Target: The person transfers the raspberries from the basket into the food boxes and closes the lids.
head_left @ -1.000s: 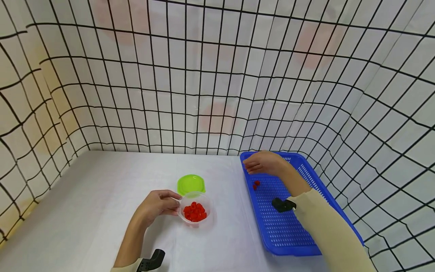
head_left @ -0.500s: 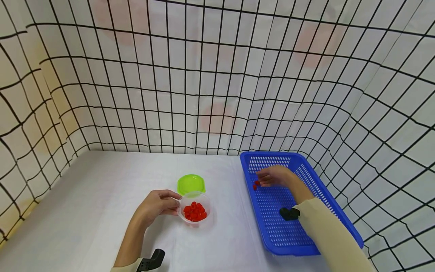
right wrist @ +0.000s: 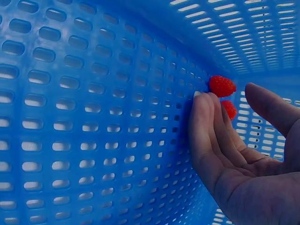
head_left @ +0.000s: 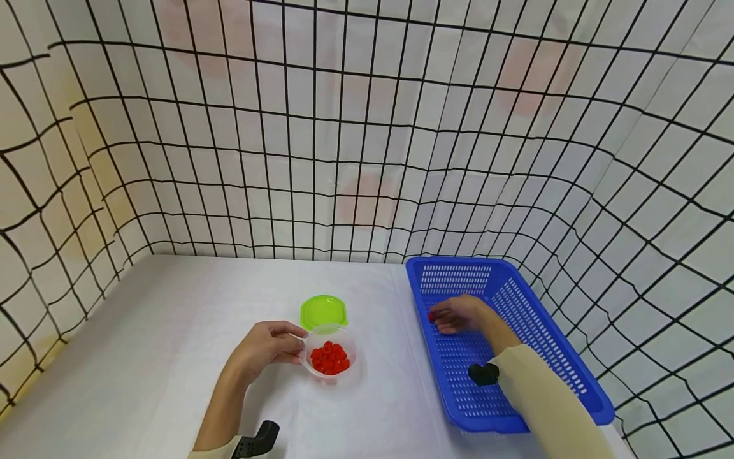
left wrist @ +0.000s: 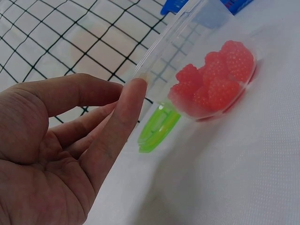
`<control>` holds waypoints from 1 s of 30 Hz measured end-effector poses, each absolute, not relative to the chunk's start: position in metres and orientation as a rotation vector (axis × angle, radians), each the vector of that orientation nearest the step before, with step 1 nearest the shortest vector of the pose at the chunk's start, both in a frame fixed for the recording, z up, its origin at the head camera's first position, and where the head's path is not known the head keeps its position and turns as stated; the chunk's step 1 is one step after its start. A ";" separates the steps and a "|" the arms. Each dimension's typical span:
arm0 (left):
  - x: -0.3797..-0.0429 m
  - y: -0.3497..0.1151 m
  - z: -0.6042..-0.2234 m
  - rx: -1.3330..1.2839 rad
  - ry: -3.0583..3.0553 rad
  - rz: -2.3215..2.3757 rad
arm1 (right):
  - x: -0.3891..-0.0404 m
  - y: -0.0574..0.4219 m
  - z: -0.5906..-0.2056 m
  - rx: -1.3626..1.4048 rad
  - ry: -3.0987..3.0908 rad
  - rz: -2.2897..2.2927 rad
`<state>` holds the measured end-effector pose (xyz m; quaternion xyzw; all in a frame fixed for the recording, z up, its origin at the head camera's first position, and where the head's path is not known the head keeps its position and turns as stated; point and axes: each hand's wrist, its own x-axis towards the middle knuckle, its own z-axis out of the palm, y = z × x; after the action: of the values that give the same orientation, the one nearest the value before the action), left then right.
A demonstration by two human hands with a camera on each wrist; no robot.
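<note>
My left hand (head_left: 266, 349) pinches the rim of a clear round plastic tub (head_left: 352, 350) standing on the white table. Inside it lie several red raspberries (left wrist: 211, 84). Just behind the tub is a bright green lid (head_left: 323, 311), also visible in the left wrist view. My right hand (head_left: 459, 313) is down in the blue basket (head_left: 453, 408), near its left wall. In the right wrist view, two raspberries lie at the fingertips: one raspberry (right wrist: 222, 86) in plain sight, another raspberry (right wrist: 229, 109) partly behind the fingers. The thumb stands apart from them, gripping nothing.
A black wire grid (head_left: 361, 153) over white cloth surrounds the table (head_left: 172, 331) at the back and sides. The basket stands at the right, with raised slotted walls around the right hand.
My right hand has moved from above the basket's far left corner down and nearer, to the raspberries inside. The left hand and tub have stayed in place.
</note>
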<state>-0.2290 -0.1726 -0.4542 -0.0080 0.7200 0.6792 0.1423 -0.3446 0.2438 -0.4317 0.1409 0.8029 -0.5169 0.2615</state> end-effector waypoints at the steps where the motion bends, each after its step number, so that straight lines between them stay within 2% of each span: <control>1: -0.229 -0.172 -0.454 -0.022 2.075 1.963 | -0.344 0.244 -0.432 0.388 2.182 -1.396; 18: -0.227 -0.172 -0.454 -0.002 2.071 1.976 | -0.344 0.237 -0.441 0.475 2.317 -1.321; 30: -0.228 -0.171 -0.455 -0.019 2.079 1.970 | -0.346 0.245 -0.441 0.418 2.259 -1.366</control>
<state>-0.2281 -0.1713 -0.4550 -0.0067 0.7189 0.6812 0.1384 -0.3459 0.2447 -0.4408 0.1522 0.8221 -0.4970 0.2322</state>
